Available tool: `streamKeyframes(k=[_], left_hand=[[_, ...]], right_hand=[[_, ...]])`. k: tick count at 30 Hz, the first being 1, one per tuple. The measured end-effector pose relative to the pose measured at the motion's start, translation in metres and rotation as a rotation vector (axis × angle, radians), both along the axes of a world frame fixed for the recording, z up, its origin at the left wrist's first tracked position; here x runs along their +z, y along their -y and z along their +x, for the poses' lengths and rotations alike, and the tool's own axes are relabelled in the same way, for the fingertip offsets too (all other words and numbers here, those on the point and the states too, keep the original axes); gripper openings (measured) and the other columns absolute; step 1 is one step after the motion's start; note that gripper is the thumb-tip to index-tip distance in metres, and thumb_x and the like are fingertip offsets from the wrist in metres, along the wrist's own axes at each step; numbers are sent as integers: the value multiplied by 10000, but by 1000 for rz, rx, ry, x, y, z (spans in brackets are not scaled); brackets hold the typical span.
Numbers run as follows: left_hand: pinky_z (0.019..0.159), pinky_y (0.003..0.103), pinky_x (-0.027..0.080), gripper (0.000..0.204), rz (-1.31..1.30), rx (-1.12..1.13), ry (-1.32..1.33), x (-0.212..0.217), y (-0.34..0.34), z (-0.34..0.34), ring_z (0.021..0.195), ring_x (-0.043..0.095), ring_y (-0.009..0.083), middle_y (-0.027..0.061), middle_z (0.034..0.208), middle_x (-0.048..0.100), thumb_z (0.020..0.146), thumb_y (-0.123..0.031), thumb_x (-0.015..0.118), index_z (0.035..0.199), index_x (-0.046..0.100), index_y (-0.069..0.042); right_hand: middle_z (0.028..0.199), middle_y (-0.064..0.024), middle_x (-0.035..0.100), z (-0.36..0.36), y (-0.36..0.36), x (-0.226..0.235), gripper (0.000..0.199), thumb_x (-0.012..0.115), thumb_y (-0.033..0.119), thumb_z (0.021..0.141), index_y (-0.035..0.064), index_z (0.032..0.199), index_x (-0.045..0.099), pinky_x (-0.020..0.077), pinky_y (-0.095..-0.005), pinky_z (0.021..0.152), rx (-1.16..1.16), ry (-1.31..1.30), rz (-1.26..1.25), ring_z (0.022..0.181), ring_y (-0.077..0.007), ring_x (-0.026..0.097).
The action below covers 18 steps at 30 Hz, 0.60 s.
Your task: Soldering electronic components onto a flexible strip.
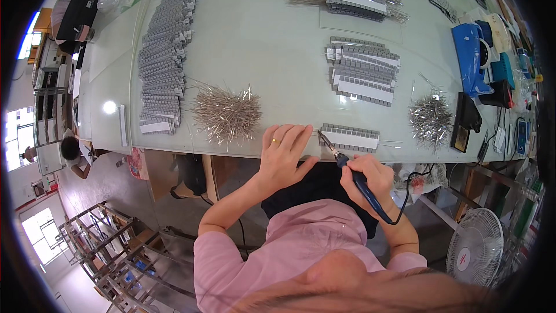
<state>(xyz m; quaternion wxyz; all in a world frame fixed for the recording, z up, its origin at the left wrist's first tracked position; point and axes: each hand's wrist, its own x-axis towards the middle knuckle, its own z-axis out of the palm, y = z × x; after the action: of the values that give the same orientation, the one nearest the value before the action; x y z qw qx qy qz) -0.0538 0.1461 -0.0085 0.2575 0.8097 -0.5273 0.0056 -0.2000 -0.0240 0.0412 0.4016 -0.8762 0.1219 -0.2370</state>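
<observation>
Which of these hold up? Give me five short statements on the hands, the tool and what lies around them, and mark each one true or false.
1. The right hand holds a dark blue pen-shaped tool. True.
2. The left hand is at the right end of the grey-and-white strip by the tool. False: it is to the left of that strip.
3. The tool's tip is by the strip's left end. True.
4. The white fan stands on the table. False: it is off the table, on the person's right.
5. One bunch of thin metal wires lies to the strip's left, another bunch to its right. True.
</observation>
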Motion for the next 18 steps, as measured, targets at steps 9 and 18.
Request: streamKeyframes(k=[9,18], left_hand=[[1016,463,323,573,34,284,154,12,-20,4,1132,513,273,80,1171,577,799,-332,721,1272,606,-30],[1074,488,329,602,-23,-107,65,-2,15,-38,1285,476,265,100,1384,524,826,-412,707,1324,583,-98]], right_hand=[[712,-123,622,-1,6,1,168,741,-12,726,27,822,608,579,-344,651,43,-22,3,612,-290,663],[874,-103,616,-45,34,-19,112,596,34,934,-13,1025,550,522,-380,933,-197,172,180,740,-178,694]])
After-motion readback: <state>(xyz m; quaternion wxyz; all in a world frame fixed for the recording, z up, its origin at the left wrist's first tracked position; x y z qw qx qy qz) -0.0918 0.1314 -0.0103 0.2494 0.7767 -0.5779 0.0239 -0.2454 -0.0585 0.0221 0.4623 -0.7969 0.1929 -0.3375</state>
